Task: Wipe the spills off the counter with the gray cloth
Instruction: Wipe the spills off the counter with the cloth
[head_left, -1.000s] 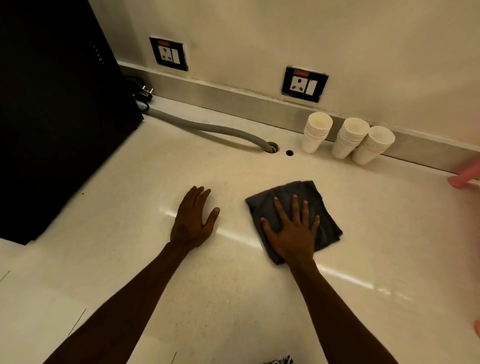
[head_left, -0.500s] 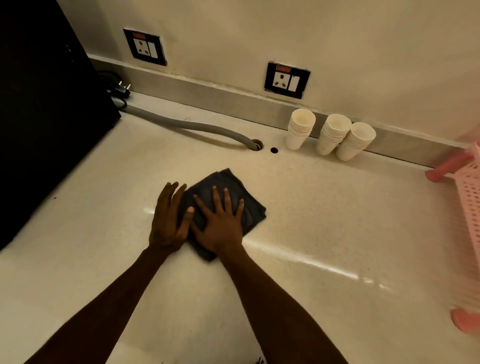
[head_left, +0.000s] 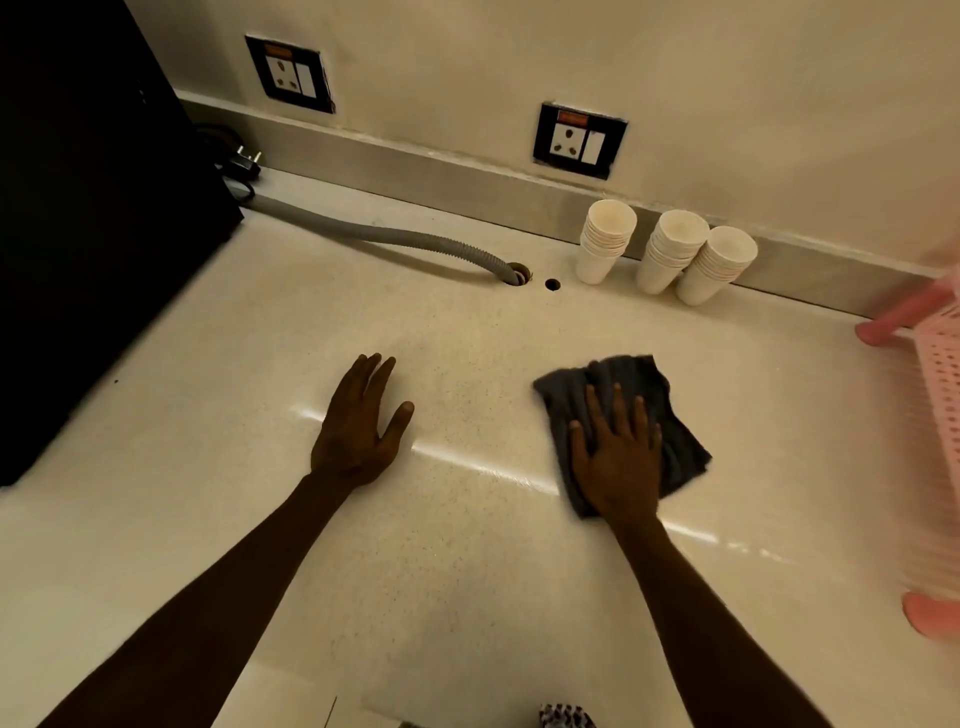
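Note:
A dark gray cloth (head_left: 670, 410) lies crumpled flat on the pale speckled counter (head_left: 467, 338), right of centre. My right hand (head_left: 615, 457) presses down on it, palm flat, fingers spread, covering its near half. My left hand (head_left: 361, 426) rests flat on the bare counter to the left, fingers apart, holding nothing, well apart from the cloth. No spill is distinguishable on the glossy surface.
Three stacks of white paper cups (head_left: 665, 254) stand against the back ledge. A gray corrugated hose (head_left: 395, 239) runs into a counter hole (head_left: 517, 273). A big black appliance (head_left: 88, 208) fills the left. A pink plastic basket (head_left: 940, 395) sits at the right edge.
My right hand has slid the cloth to the right, away from my left hand, which it was touching half a second ago. The left hand has stayed in place.

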